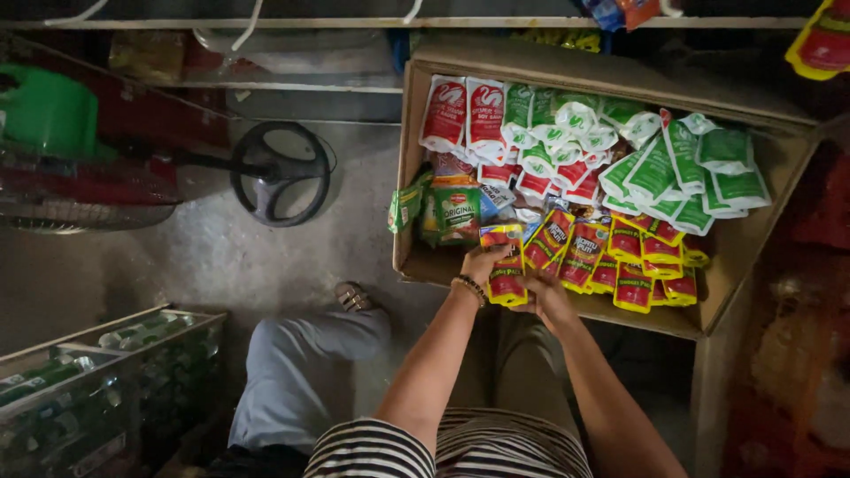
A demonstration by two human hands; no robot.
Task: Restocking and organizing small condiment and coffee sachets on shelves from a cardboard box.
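A wide cardboard box (416,265) stands in front of me, filled with red, green and white sauce pouches. My left hand (482,264), with a beaded bracelet on its wrist, grips a red and yellow pouch (506,281) at the box's near edge. My right hand (544,296) holds the same pouch from the right side. Next to it lie several red and yellow pouches (637,257) in a row. Green and white pouches (673,173) fill the back right, and red and white pouches (465,115) stand at the back left.
On the concrete floor at left stands a fan with a round black base (282,173) and a wire guard (80,208). A crate of green bottles (97,389) sits at lower left. My knee in grey trousers (310,363) and sandalled foot (354,296) are below the box.
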